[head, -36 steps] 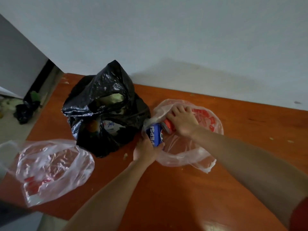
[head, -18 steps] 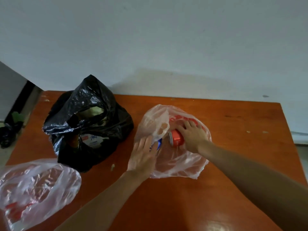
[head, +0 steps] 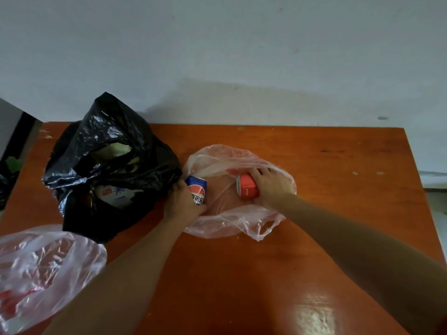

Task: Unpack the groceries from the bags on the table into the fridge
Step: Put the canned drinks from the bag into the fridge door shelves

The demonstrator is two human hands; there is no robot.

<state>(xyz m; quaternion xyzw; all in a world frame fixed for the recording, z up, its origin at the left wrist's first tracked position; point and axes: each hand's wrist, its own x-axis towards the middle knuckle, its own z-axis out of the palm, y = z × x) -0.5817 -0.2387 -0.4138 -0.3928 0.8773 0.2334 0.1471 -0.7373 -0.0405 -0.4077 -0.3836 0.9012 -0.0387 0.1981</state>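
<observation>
Unpacking looks barely begun: the left hand (head: 183,206) curls round a blue can (head: 197,191) at the 9 o'clock rim of the central clear bag (head: 232,221), the right hand (head: 271,187) clasps a red can (head: 246,188) inside it, and the black bag (head: 96,141) at 10 o'clock looks full.

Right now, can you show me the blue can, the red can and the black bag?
blue can (head: 197,191): head view, its label.
red can (head: 248,188): head view, its side wall.
black bag (head: 108,128): head view, its crumpled top.

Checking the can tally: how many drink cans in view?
2. A blue can in the left hand, a red can in the right hand. The black bag may hide more.
</observation>
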